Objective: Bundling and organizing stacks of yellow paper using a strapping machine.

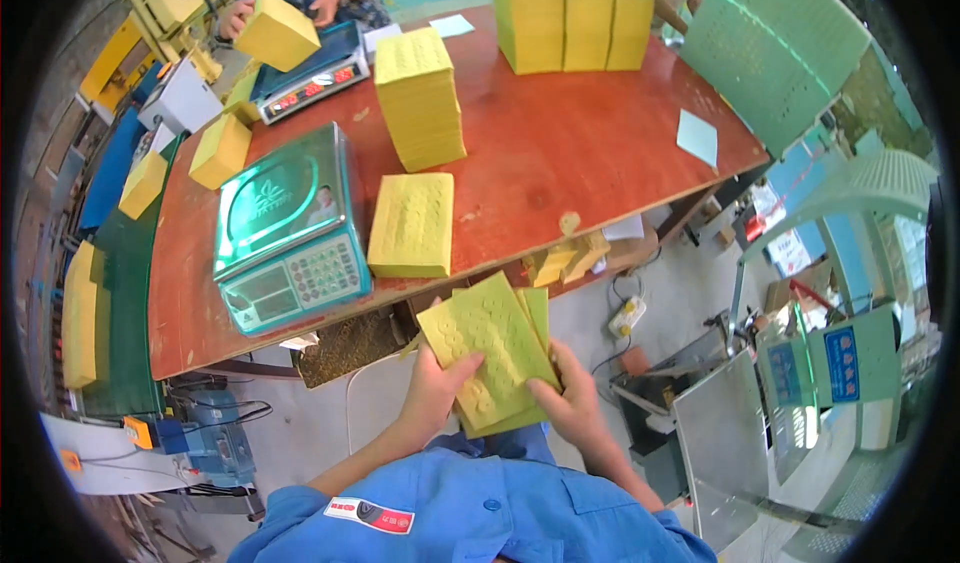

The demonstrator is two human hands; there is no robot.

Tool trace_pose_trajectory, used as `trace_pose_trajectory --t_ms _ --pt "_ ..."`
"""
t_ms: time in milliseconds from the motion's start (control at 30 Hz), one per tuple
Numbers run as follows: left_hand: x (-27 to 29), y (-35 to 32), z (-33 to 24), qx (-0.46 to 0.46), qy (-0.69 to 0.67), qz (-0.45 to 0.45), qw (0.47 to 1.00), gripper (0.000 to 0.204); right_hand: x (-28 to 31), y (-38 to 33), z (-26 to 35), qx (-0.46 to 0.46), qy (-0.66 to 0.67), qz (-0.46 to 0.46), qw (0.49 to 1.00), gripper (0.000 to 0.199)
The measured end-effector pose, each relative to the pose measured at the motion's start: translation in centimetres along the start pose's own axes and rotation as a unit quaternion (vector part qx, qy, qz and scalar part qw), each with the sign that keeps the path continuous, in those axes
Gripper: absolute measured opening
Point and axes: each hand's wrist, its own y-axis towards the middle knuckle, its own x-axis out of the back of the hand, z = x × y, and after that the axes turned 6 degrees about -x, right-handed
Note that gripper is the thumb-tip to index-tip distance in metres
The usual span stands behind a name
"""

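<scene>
Just off the front edge of the table, both my hands hold a thin bundle of yellow paper sheets (490,348) with rows of round stamped marks. The sheets are slightly fanned, their corners out of line. My left hand (432,388) grips the left side, thumb on top. My right hand (568,393) pinches the lower right edge, thumb also on top. Nearest on the table is a short yellow paper stack (412,225), with a taller paper stack (420,103) behind it. A teal digital scale (290,228) stands to the left of the short stack, its plate bare.
Across the red table (560,143), a person's hands hold a yellow paper block (278,33) above a second scale (310,78). Three tall stacks (570,23) stand at the back. More blocks (220,151) lie left. At right are a green panel (775,48) and machinery (830,363).
</scene>
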Motion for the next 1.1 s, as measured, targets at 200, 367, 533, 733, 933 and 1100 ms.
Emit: trace_pose_trajectory --t_ms 200,367,533,733,933,1100 --pt "-1.7 8.1 -2.6 -0.145 0.074 -0.079 0.983 0.079 3.4 9.4 10.4 0.206 -0.278 -0.071 0.935 0.056" --pt "-5.2 14.2 -2.3 -0.151 0.119 -0.059 0.980 0.062 5.8 18.2 12.7 0.270 -0.382 -0.054 0.882 0.057" --pt "-7.5 18.7 -0.1 -0.078 -0.077 -0.082 0.991 0.066 7.2 23.7 11.3 0.159 -0.434 0.104 0.881 0.057" --pt "-7.8 20.7 0.0 -0.058 -0.052 -0.150 0.986 0.069 8.8 28.4 12.5 -0.109 -0.199 0.227 0.947 0.049" --pt "-7.7 21.7 -0.5 -0.077 -0.012 -0.139 0.987 0.068 8.5 29.2 8.8 0.036 -0.159 0.233 0.959 0.041" --pt "-7.9 20.5 -2.1 -0.045 -0.048 -0.115 0.991 0.059 7.1 26.7 7.2 0.056 -0.129 0.208 0.968 0.041"
